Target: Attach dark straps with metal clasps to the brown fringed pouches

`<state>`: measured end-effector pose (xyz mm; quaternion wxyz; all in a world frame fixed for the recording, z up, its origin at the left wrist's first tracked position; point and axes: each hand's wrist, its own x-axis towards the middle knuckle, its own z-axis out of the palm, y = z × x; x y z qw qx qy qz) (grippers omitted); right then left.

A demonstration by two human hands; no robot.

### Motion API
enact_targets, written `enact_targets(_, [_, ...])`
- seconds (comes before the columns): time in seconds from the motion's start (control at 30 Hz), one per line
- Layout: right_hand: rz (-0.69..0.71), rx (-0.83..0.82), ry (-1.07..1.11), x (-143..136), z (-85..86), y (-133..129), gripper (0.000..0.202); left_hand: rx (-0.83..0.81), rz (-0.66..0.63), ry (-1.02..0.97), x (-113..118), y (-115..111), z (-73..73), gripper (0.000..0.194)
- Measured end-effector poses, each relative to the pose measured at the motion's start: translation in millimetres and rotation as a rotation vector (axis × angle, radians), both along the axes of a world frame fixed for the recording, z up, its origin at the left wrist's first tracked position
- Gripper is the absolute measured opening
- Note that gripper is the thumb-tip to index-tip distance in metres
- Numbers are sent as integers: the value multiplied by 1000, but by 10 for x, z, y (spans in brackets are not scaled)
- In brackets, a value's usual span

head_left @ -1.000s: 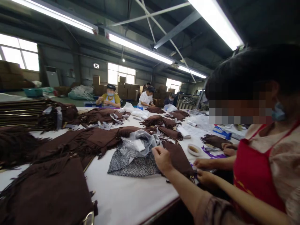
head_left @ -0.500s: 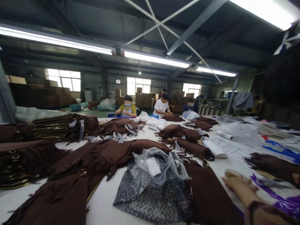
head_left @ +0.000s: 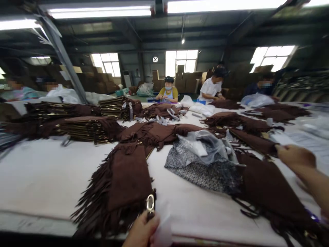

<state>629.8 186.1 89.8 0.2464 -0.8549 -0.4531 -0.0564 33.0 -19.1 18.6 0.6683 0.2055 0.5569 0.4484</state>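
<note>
Across the wide white bench (head_left: 46,175) lie brown fringed suede bags — flat stacks at far left, loose ones in the middle, and one fringed bag (head_left: 123,181) lying near the front edge, its metal clasp (head_left: 150,203) pointing at the wearer. Right of it sits a patterned grey pouch (head_left: 205,171) under a clear plastic bag (head_left: 205,147). The step in hand looks like picking up the near bag by its hardware: at the bottom edge a hand (head_left: 142,231), seemingly the left, has its grip closed at the clasp, with something white beside it. The right hand (head_left: 295,156) hovers at right, loosely curled — whether it pinches anything I cannot tell. Next calls for a steady pull toward the near edge without snagging fringe.
</note>
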Motion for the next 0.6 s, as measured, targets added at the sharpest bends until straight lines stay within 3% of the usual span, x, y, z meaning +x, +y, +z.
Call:
enact_targets(0.1, [274, 39, 58, -1131, 405, -55, 73, 41, -43, -147, 6, -114, 33, 38])
enact_targets(0.17, [426, 18, 269, -2088, 539, -384, 68, 53, -44, -178, 6, -114, 46, 39])
enact_targets(0.23, [768, -287, 584, -3016, 467, -852, 65, 69, -41, -191, -9, -114, 47, 38])
enact_targets(0.33, [946, -478, 886, -4018, 62, -1476, 57, 94, -60, -197, -43, -128, 36, 36])
enact_targets(0.4, [943, -494, 945, -4361, -214, -1702, 51, 107, -81, -196, -62, -136, 37, 36])
enact_targets(0.47, [870, -453, 1037, -4504, -380, -1785, 45, 116, -109, -190, -79, -150, 50, 37])
enact_targets(0.6, [795, -323, 1043, -4466, -430, -1811, 36, 115, -258, -104, -158, -303, 90, 32])
